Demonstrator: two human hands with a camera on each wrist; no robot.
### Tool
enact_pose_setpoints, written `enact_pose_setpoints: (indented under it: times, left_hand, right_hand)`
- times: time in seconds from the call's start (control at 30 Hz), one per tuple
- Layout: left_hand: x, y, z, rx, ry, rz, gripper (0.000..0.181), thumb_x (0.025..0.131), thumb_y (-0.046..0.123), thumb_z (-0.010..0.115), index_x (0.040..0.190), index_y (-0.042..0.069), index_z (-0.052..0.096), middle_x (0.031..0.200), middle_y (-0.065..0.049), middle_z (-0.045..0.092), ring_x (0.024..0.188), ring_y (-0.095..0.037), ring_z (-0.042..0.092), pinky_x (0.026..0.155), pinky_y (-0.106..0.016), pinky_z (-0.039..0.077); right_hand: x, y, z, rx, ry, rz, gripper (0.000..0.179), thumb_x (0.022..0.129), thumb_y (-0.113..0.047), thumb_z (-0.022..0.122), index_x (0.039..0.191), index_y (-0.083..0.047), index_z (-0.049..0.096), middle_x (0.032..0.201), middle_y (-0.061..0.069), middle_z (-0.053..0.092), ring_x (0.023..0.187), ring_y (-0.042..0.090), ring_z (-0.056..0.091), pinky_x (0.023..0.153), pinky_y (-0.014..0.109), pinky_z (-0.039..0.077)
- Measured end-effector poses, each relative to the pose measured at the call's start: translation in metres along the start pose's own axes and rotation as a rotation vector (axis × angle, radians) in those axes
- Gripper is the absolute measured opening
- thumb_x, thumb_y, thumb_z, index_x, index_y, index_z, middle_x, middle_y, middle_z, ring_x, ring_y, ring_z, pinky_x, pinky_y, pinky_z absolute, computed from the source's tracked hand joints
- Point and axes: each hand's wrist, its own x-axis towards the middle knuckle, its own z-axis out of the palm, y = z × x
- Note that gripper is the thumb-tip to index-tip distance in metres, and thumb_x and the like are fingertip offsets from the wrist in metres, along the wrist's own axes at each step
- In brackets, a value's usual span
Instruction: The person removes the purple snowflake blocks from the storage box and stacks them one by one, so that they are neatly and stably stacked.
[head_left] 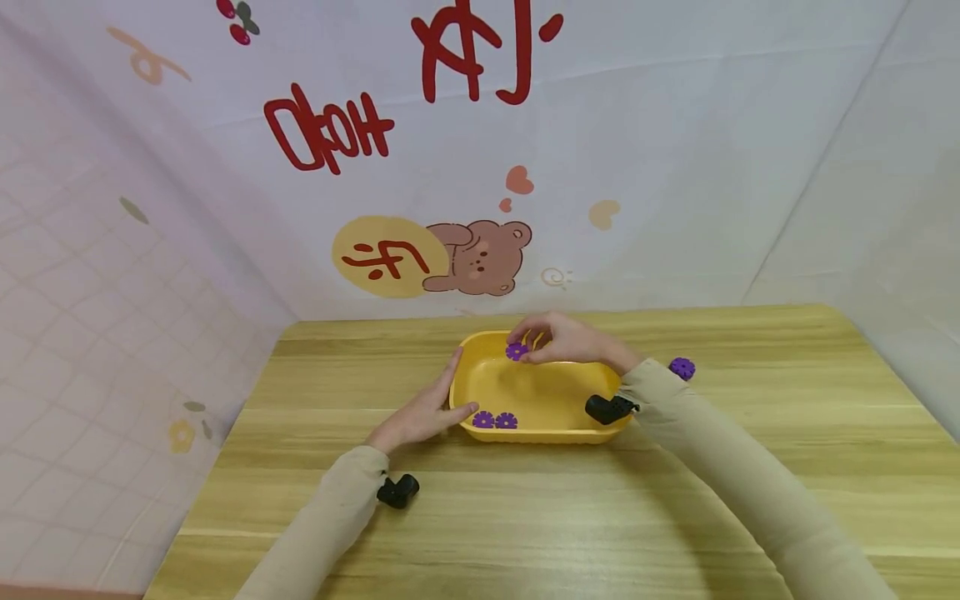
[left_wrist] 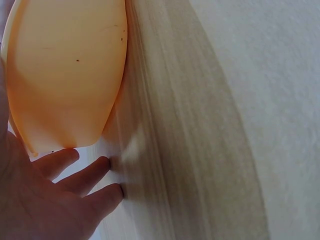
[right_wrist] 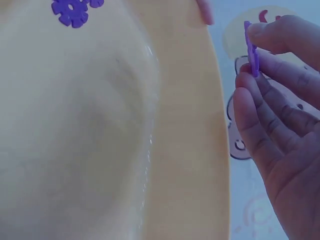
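Observation:
A yellow plastic basin (head_left: 551,393) stands on the wooden table. My left hand (head_left: 423,412) holds its left end, thumb over the rim and fingers along the outer wall; the left wrist view shows those fingers (left_wrist: 82,177) beside the basin's end. Above the basin's far side, my right hand (head_left: 558,340) pinches a purple notched interlocking disc (head_left: 516,352) between thumb and fingers. The right wrist view shows that disc edge-on, above the rim. Two similar discs, one purple disc (head_left: 483,420) and another purple disc (head_left: 507,421), lie inside the basin near its front left corner.
Beyond my right wrist, purple discs (head_left: 682,368) lie on the table (head_left: 525,508), partly hidden by the sleeve; their number cannot be told. A printed white cloth (head_left: 660,158) hangs behind the table. Each wrist wears a black device (head_left: 397,492).

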Motion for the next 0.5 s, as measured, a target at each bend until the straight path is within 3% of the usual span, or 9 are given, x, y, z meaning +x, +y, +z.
enact_pose_setpoints:
  times: [0.5]
  left_hand:
    - [-0.001,0.0,0.0,0.001,0.001,0.005,0.093,0.096,0.042,0.057,0.155,0.023,-0.013,0.16,-0.007,-0.002,0.143,-0.03,0.015,0.115,-0.043,0.015]
  right_hand:
    - [-0.048,0.005,-0.023,0.005,0.065,0.035,0.029,0.086,-0.004,0.07,0.114,0.003,0.065,0.11,0.012,0.066,0.092,0.025,0.062,0.085,0.038,0.053]
